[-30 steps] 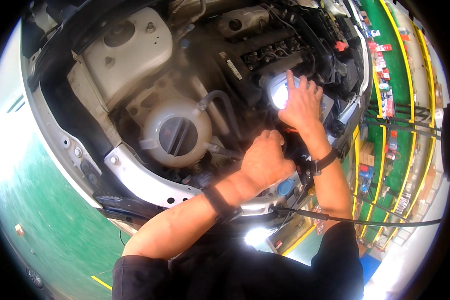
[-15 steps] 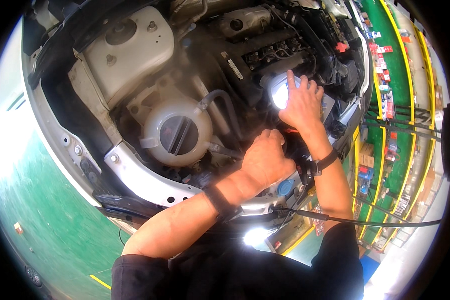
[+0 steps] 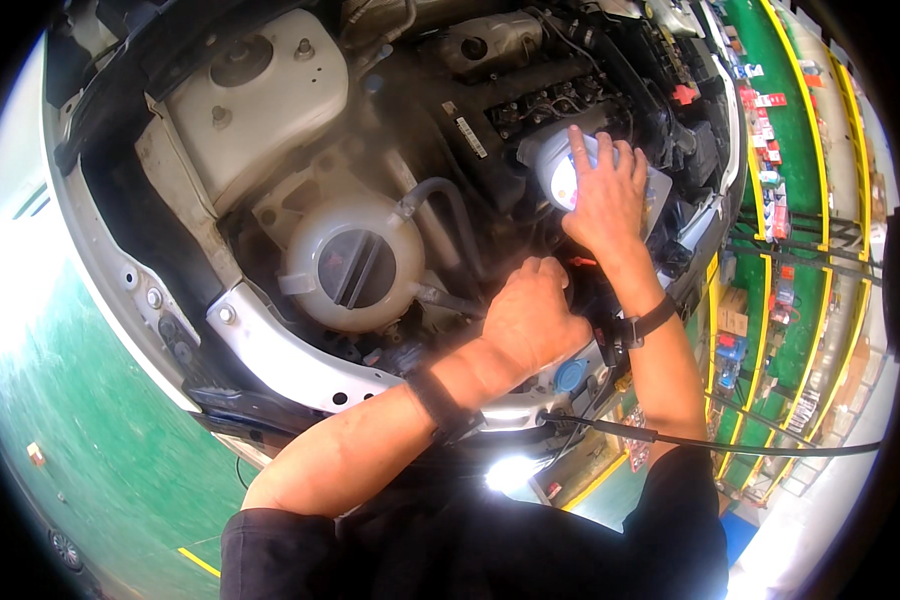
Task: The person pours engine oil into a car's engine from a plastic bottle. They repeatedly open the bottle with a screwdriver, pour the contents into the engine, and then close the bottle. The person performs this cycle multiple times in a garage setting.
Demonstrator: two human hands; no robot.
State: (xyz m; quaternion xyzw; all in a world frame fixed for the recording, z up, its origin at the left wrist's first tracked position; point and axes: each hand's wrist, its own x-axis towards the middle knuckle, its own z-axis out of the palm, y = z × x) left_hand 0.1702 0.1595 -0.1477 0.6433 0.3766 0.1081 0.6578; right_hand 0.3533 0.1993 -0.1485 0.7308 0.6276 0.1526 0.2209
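Observation:
Over the engine bay, my right hand [image 3: 610,195] spreads its fingers across the rounded end of a white plastic container [image 3: 560,180]. A bright glare falls on the container, and a paler part of it shows past the hand's right side. My left hand [image 3: 535,310] is closed in a fist, lower and to the left; whatever its fingers grip is hidden beneath it. Left of that fist stands a round, whitish coolant tank [image 3: 400,235] with a black cap [image 3: 357,272]. Just below the fist sits a blue cap [image 3: 571,374].
A dark engine cover [image 3: 480,115] lies beyond my hands. The white body edge [image 3: 290,360] curves along the near side. A black cable [image 3: 760,442] crosses at lower right. Shelves with yellow rails [image 3: 820,150] hold boxes at right. Green floor [image 3: 80,430] lies at left.
My right hand has shifted slightly down toward me, and the white container's end has tilted, with less glare on it. My left hand stays in place.

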